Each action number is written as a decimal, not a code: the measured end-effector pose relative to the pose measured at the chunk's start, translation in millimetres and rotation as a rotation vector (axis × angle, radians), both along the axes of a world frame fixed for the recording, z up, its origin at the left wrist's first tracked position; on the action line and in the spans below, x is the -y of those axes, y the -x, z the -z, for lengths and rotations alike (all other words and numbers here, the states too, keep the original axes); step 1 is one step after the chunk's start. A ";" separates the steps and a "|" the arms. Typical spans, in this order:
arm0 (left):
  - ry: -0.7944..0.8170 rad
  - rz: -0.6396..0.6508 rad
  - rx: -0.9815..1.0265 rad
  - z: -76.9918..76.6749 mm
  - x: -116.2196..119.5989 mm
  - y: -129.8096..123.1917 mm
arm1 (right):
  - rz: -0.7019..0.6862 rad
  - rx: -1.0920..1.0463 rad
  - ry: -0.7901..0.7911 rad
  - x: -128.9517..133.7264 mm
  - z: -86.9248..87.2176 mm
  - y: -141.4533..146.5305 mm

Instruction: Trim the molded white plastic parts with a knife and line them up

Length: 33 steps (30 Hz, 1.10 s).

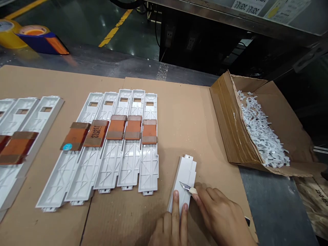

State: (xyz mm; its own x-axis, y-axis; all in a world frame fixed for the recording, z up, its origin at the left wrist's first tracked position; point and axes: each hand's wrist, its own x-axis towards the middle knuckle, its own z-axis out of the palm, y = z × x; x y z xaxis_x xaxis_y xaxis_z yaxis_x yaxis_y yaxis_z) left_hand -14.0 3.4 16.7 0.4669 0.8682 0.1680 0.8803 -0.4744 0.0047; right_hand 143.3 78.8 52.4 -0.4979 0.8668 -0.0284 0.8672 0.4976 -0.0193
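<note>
A white plastic strip (186, 168) lies smooth face up on the cardboard sheet, its notched end pointing away from me. My left hand (171, 227) holds it down, two fingers stretched along its top and the others bent at its left side. The thumb is out of sight. In my right hand (222, 213), closed around the pale handle, is a craft knife (188, 188). Its pointed metal blade lies over the strip's upper face, just beyond my left fingertips; whether it touches the surface I cannot tell.
Left of my hands, several white ribbed strips (129, 157) lie side by side with brown taped blocks (133, 127) across them. More such strips (43, 112) are farther left. An open cardboard box (222, 112) holds small white pieces (263, 133). Tape rolls (34, 31) stand at the back left.
</note>
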 end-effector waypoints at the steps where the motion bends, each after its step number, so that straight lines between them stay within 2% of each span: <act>1: -0.002 -0.001 -0.001 0.3 0.3 -0.2 | -0.004 0.002 0.001 -0.2 0.3 -0.3; 11: 0.000 0.000 0.011 0.4 -0.8 -0.7 | -0.030 0.047 -0.009 -4.9 -5.7 1.4; 18: -0.023 0.025 0.005 -0.8 -3.1 0.3 | -0.109 0.116 0.006 -26.7 -17.5 5.6; 26: -0.080 0.059 -0.001 -1.1 -8.7 1.0 | -0.261 0.250 0.256 -68.0 -29.2 7.1; 29: -0.132 0.066 -0.006 -0.4 -9.8 0.1 | -0.301 0.333 0.369 -83.9 -36.7 14.8; 33: -0.108 0.064 -0.029 -1.9 -9.7 -0.6 | -0.364 0.451 0.476 -106.0 -47.2 31.2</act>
State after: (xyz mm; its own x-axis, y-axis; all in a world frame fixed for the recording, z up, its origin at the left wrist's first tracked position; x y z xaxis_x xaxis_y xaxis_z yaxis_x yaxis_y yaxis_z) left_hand -13.4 13.0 18.6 0.5270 0.8139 0.2447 0.8471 -0.5262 -0.0741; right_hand 112.1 184.9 99.5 -0.6017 0.4927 -0.6286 0.6244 0.7810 0.0144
